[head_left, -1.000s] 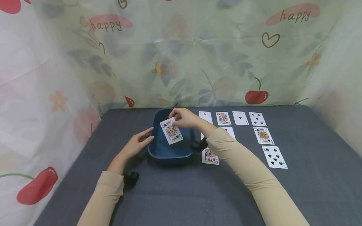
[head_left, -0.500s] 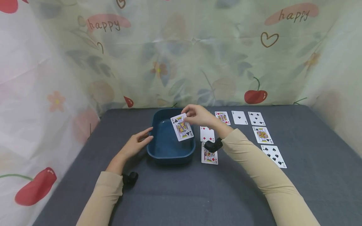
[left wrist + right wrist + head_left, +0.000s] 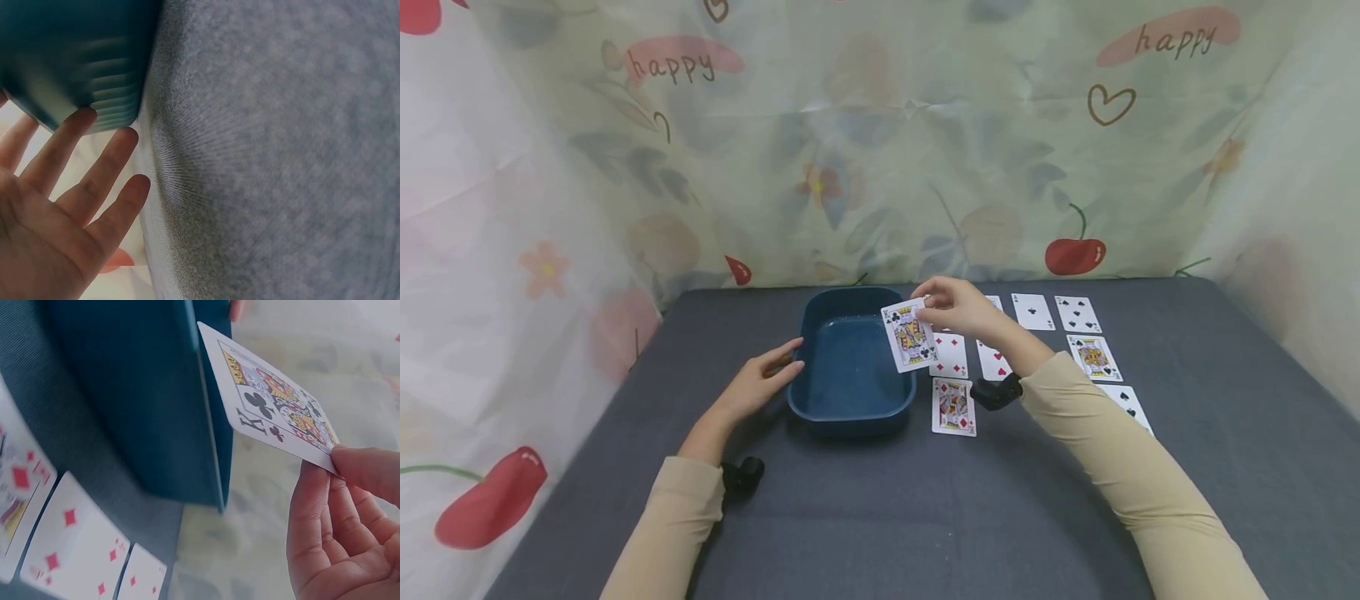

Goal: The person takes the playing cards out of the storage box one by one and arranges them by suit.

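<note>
My right hand (image 3: 958, 307) pinches a playing card, the king of clubs (image 3: 907, 337), by one edge between thumb and fingers. In the right wrist view the card (image 3: 278, 397) tilts face up over the rim of a dark blue plastic bin (image 3: 131, 400). The bin (image 3: 850, 419) stands on the table with nothing visible inside it. My left hand (image 3: 756, 390) is at the bin's left side, fingers spread and fairly straight. From the left wrist view, its fingertips lie right by the bin's ribbed wall (image 3: 112, 81).
Face-up cards lie right of the bin by suit: the king of diamonds (image 3: 954, 407) and a diamond card (image 3: 950, 358), a heart card (image 3: 992, 367), a club card (image 3: 1033, 312), then spades with a king (image 3: 1094, 358). My right hand and forearm hide parts of some. A patterned curtain (image 3: 820, 142) hangs behind.
My right hand has carried the king of clubs rightward, from over the bin's middle to its right rim. The left hand has stayed at the bin's side.
</note>
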The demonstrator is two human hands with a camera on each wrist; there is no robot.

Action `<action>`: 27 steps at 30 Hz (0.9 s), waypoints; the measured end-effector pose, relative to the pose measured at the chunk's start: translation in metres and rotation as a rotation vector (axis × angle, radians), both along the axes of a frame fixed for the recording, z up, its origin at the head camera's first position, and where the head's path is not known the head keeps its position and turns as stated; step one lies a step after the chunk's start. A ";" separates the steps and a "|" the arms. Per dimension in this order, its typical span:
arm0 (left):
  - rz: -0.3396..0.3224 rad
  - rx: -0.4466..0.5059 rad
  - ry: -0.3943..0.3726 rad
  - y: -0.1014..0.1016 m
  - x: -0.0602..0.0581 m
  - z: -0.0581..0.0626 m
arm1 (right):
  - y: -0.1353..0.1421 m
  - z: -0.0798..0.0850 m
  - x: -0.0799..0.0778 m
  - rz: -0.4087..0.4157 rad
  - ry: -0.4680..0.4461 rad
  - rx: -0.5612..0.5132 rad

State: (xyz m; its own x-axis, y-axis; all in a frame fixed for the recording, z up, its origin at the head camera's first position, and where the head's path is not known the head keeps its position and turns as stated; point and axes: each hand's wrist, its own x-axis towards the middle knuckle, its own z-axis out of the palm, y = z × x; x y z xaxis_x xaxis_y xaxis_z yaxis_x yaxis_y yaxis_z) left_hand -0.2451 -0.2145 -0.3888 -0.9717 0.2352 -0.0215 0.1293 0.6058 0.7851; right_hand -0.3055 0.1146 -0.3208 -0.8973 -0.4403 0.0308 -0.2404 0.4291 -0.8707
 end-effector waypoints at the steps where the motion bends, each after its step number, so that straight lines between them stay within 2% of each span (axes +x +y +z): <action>1: 0.000 0.001 0.001 0.000 0.000 0.000 | 0.004 -0.001 0.000 -0.009 -0.006 -0.001; 12: -0.005 -0.001 -0.010 0.000 0.001 0.000 | 0.046 -0.007 0.003 -0.091 -0.027 -0.058; 17: -0.009 -0.001 -0.013 -0.001 0.001 0.001 | 0.064 -0.012 0.002 -0.154 -0.035 -0.041; 27: -0.013 -0.004 -0.007 -0.001 0.002 0.001 | 0.104 -0.017 0.010 -0.257 -0.057 0.040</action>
